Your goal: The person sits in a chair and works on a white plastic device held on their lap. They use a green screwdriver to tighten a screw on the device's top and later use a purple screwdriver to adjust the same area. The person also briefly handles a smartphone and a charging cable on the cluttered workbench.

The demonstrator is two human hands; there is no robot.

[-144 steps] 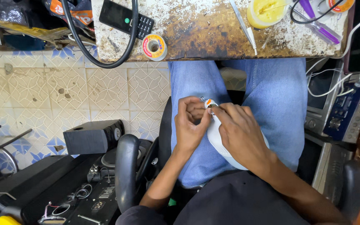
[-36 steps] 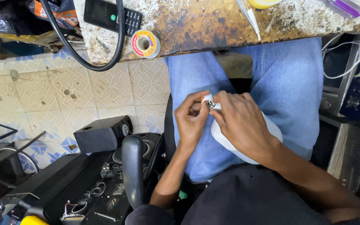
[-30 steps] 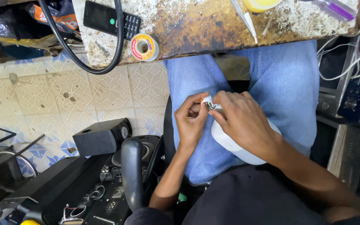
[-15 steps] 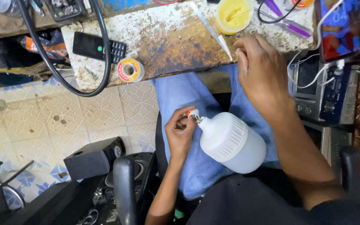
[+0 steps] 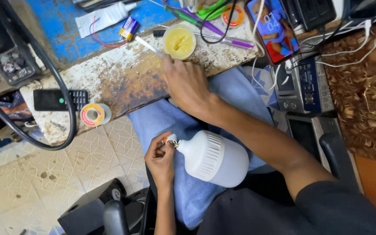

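Pinching the neck of the one white bulb (image 5: 214,159) lying on your lap, your left hand (image 5: 161,156) keeps its fingers (image 5: 155,146) closed on it. Your right hand (image 5: 187,85) rests curled on the desk (image 5: 122,78) by one yellow tub (image 5: 179,41); whether it grips anything I cannot tell. One solder reel (image 5: 93,115) sits leftward. A second ago, both hands met at the bulb.

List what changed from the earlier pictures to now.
The right hand let go of the white bulb and moved up to the workbench, reaching the thin metal tool beside the yellow pot. The left hand stays pinching the bulb's base; the bulb stays on the lap.
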